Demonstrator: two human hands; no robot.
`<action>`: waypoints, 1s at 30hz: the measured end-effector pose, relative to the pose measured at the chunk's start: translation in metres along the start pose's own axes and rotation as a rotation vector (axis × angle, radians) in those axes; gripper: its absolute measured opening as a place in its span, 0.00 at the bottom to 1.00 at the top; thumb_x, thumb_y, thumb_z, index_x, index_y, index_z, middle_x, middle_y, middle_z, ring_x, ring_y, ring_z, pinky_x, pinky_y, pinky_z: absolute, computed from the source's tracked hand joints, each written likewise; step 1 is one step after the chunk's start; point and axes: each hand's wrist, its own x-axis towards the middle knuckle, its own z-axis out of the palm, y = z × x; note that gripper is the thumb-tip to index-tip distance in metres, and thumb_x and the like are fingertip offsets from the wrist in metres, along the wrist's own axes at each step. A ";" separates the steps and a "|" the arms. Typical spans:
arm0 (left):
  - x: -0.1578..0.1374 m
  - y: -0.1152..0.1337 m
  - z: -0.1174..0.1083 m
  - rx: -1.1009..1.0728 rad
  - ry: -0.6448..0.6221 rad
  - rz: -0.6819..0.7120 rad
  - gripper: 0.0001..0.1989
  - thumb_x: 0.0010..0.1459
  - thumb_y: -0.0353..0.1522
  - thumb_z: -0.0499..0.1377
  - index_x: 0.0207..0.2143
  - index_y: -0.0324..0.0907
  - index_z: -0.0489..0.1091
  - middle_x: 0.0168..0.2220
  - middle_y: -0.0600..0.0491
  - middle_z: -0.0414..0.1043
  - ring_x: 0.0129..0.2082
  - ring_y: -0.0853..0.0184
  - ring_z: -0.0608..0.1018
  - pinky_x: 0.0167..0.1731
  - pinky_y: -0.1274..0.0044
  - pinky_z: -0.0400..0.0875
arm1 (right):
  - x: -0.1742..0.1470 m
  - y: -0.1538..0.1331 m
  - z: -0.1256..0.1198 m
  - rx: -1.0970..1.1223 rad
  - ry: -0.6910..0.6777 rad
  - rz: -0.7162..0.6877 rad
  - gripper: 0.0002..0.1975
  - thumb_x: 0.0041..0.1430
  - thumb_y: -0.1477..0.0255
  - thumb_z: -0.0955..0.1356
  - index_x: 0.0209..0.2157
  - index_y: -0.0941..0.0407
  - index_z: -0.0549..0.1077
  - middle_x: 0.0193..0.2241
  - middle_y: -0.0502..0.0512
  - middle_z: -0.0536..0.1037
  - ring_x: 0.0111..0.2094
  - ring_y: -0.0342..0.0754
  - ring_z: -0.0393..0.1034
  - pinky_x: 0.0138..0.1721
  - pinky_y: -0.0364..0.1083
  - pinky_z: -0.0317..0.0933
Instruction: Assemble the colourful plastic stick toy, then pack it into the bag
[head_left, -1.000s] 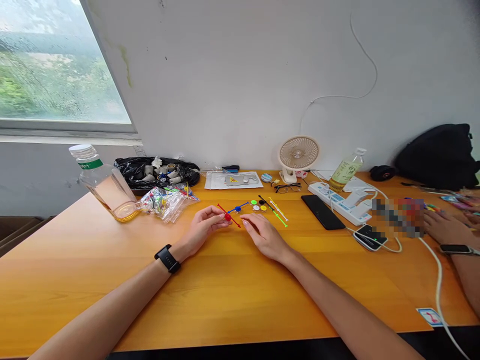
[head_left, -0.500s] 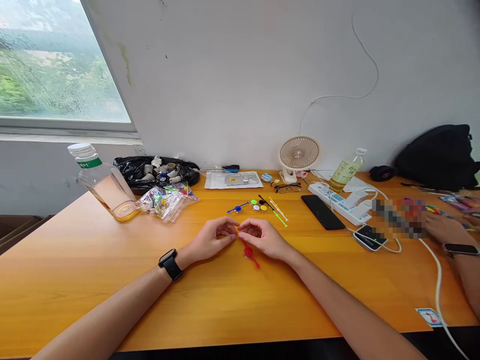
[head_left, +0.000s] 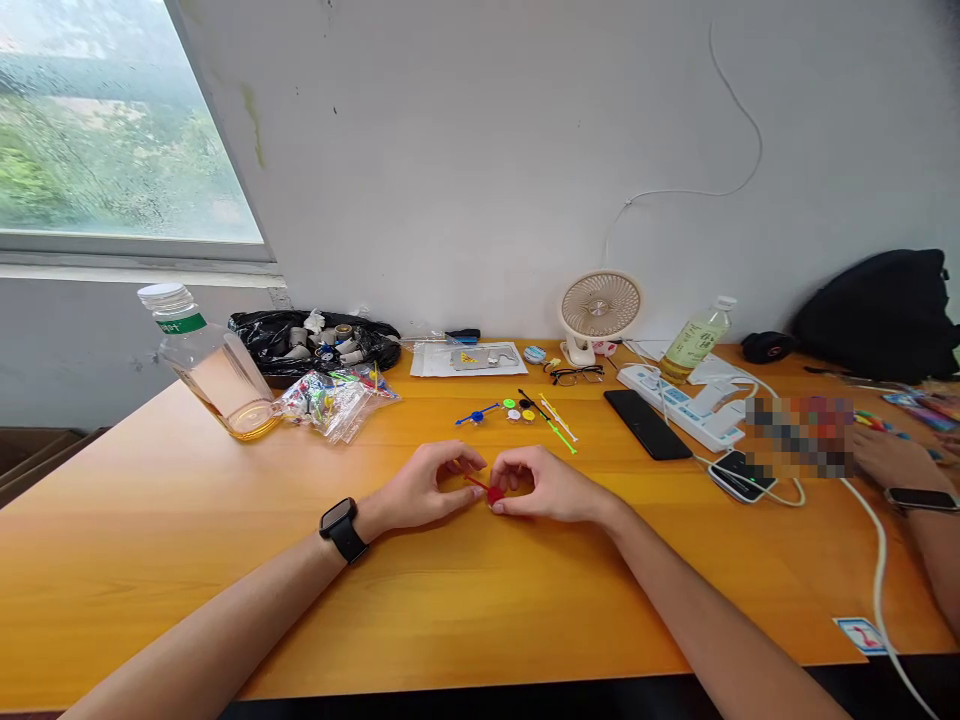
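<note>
Blue plastic arrow spinner (head_left: pixel 477 416) looks assembled; right hand (head_left: pixel 551 485) pinches red plastic spinner (head_left: pixel 494 495); left hand (head_left: pixel 420 488) half-curled, hold unclear; multicoloured round discs (head_left: pixel 528 415), thin arrows (head_left: pixel 562 437) lie loose.

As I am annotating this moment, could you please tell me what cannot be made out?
In the head view:
Red piece: partly covered by the right hand.
Whether the left hand touches it: too small to tell.
Under the pixelated patch: blurred out.
Clear bag: exact contents obscured by crinkled plastic.
Co-worker's arm: cut off by the right edge.
</note>
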 end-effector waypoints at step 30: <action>0.002 -0.003 -0.001 0.224 -0.030 0.011 0.10 0.70 0.37 0.60 0.44 0.43 0.80 0.38 0.51 0.78 0.36 0.67 0.77 0.37 0.76 0.70 | 0.011 0.009 0.020 -0.089 0.244 -0.086 0.07 0.64 0.66 0.73 0.37 0.55 0.79 0.32 0.51 0.78 0.32 0.46 0.69 0.35 0.44 0.62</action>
